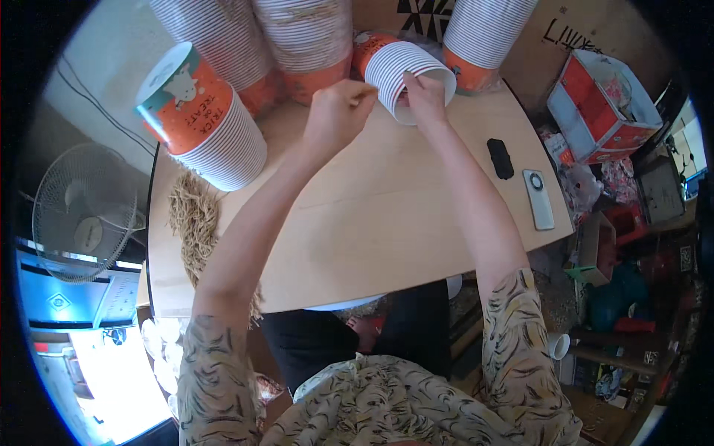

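A stack of orange paper buckets with white rims (405, 67) lies on its side at the far middle of the table, its mouth turned toward me. My right hand (426, 102) grips the rim at the mouth of the stack, with some fingers hidden inside. To the left of the mouth, my left hand (341, 111) is closed with fingers curled together, apart from the rim. Whatever it may hold is hidden. An upside-down stack of orange and teal paper buckets (204, 119) stands at the left. Beside it, a bundle of tan paper cords (192, 223) hangs over the table edge.
Tall wrapped bucket stacks (309, 37) line the back of the table (372, 223). A black object (500, 158) and a silver phone (538, 199) lie at the right. A fan (85, 212) stands off the left edge; a red and white box (602, 104) is at the right.
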`<state>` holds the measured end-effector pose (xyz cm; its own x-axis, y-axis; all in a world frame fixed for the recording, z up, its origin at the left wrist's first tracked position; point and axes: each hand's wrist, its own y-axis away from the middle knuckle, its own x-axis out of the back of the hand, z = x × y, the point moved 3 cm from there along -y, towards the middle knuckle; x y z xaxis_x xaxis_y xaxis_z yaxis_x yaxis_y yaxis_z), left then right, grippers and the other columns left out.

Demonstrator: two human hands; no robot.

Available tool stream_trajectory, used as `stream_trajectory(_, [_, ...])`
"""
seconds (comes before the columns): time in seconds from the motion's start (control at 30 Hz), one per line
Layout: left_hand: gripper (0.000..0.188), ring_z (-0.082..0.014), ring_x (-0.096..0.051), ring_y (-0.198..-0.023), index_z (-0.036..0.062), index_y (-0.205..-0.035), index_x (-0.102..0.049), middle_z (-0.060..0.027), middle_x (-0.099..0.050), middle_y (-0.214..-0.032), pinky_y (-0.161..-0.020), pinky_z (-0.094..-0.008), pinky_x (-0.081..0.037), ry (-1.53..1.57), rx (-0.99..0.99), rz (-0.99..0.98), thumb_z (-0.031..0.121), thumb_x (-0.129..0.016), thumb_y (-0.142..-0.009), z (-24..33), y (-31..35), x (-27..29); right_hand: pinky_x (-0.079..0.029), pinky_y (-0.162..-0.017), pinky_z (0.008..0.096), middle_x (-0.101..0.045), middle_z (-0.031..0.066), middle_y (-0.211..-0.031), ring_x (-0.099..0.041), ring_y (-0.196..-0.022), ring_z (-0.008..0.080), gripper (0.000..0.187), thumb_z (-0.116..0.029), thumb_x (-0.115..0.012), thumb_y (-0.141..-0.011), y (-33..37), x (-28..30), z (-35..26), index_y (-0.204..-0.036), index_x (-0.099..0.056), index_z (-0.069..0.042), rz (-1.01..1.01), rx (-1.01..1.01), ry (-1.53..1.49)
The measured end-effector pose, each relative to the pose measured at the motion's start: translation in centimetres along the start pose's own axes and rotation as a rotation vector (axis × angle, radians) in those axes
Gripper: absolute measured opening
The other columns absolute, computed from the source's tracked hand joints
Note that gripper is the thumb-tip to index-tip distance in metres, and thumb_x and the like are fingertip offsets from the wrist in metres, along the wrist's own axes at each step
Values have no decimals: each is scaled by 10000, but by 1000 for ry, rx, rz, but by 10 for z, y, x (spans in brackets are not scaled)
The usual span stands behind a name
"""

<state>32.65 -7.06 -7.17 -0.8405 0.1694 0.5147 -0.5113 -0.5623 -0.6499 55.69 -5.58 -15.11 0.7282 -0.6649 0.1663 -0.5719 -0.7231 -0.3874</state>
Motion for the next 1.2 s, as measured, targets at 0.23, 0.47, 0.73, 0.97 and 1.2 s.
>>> stream_trajectory(0.23, [283,-290,-729,-862,24,-1070,-719,-169,-721,-1018,-750,-371,-599,-127,-112,75,105,-770,-803,-50,-44,-71,-561,-542,269,-686,70,-751,-668,-620,130,295,-187,-593,-998,20,-1,-25,-866,-695,56,-76,-122,-80])
stream_trajectory(0.47, [311,-292,-729,-877,30,-1043,-727,-178,-717,-1032,-761,-387,-599,-193,-38,105,142,-810,-765,-40,-49,-92,-493,-597,446,-653,228,-691,-665,-605,356,303,-234,-643,-895,35,30,-32,-780,-677,45,26,159,267])
stream_trajectory(0.73, [310,-241,-741,-823,46,-1096,-727,-158,-742,-984,-703,-358,-598,-91,131,193,230,-772,-850,-47,33,-48,-503,-601,441,-674,162,-747,-679,-671,336,179,-214,-635,-928,161,92,-118,-943,-670,-39,-50,203,556])
stream_trajectory(0.97, [167,-151,-697,-738,11,-1038,-719,-124,-721,-843,-648,-316,-567,273,497,-112,82,-701,-888,76,241,15,-500,-741,393,-678,102,-852,-659,-770,257,134,-44,-675,-873,258,43,-186,-1005,-659,-31,-302,833,582])
stream_trajectory(1.2, [124,-192,-691,-700,-2,-983,-713,-104,-697,-833,-633,-299,-549,10,602,-82,53,-714,-872,125,333,101,-496,-768,364,-685,66,-856,-666,-781,217,146,-59,-678,-852,306,-10,-183,-991,-642,-29,-392,987,517])
